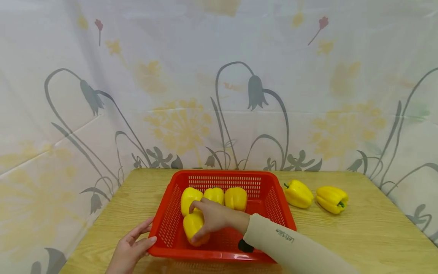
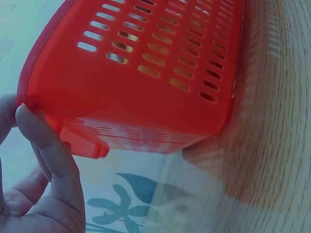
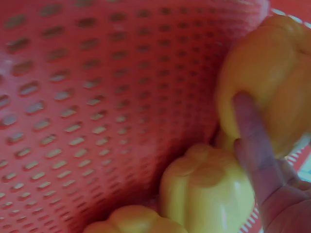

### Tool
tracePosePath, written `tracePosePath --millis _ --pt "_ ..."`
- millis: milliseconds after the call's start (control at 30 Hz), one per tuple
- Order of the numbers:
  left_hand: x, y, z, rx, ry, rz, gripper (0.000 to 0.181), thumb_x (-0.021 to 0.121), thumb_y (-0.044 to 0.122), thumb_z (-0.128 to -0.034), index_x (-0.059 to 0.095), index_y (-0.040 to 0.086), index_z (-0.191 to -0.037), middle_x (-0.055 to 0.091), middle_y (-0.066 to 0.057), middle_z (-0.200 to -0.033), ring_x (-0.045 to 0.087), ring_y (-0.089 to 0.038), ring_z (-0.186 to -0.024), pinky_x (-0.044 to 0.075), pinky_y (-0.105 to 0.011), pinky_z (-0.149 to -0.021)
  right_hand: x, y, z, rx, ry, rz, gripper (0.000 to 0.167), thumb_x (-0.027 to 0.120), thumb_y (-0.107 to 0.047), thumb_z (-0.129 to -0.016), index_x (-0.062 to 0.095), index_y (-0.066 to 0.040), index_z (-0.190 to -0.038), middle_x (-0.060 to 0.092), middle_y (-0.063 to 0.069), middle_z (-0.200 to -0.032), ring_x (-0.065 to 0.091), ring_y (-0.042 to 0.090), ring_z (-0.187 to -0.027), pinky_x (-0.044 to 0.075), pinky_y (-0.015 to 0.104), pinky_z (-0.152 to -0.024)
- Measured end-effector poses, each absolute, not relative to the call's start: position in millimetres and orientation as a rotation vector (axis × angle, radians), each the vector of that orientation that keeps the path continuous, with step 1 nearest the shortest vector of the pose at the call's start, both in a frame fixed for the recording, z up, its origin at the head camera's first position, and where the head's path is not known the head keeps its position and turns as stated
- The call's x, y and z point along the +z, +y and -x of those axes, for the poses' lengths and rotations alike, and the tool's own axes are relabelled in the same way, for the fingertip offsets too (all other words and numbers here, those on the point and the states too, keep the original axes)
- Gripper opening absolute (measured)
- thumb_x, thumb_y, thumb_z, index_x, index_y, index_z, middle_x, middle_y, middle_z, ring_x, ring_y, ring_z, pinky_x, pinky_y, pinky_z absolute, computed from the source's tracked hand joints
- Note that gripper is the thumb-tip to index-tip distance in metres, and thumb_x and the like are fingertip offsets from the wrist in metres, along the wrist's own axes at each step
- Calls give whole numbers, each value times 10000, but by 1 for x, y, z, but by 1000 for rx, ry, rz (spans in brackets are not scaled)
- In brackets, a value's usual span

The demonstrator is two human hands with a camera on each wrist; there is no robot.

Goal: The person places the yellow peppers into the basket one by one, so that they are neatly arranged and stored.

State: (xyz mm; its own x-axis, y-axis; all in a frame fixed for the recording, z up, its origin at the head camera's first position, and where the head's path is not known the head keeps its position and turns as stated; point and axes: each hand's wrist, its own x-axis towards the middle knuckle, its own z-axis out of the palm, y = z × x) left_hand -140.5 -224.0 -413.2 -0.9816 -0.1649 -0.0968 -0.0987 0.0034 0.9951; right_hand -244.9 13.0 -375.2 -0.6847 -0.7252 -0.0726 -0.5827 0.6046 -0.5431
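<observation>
A red plastic basket (image 1: 164,213) with slotted walls holds several yellow bell peppers, three of them along its back. My right hand (image 1: 213,217) reaches over the basket and grips the nearest pepper (image 1: 193,224) at the left inside. In the right wrist view a finger of the hand (image 3: 272,170) lies against that pepper (image 3: 265,68), beside another pepper (image 3: 209,189). My left hand (image 1: 131,247) pinches the basket's rim at the front left corner; the left wrist view shows thumb and fingers of the hand (image 2: 48,174) on the rim of the basket (image 2: 36,63).
Two more yellow peppers lie on the wooden table (image 1: 376,236) right of the basket, one close to its wall (image 1: 299,194) and one farther right (image 1: 332,199). A pale floral-patterned cloth (image 1: 191,57) stands behind the table and along its sides.
</observation>
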Motion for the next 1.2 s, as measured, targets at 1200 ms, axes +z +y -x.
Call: tracePosePath --millis 1200 --pt "-411 -224 140 -2196 -2167 -293 407 683 81 -825 613 261 -1184 500 -84 -1088 619 -174 -753 498 -270 -592 -369 6 249 -676 2523 1262 407 763 -59 -759 571 -132 -1109 564 -28 -996 551 121 -919 428 180 -787"
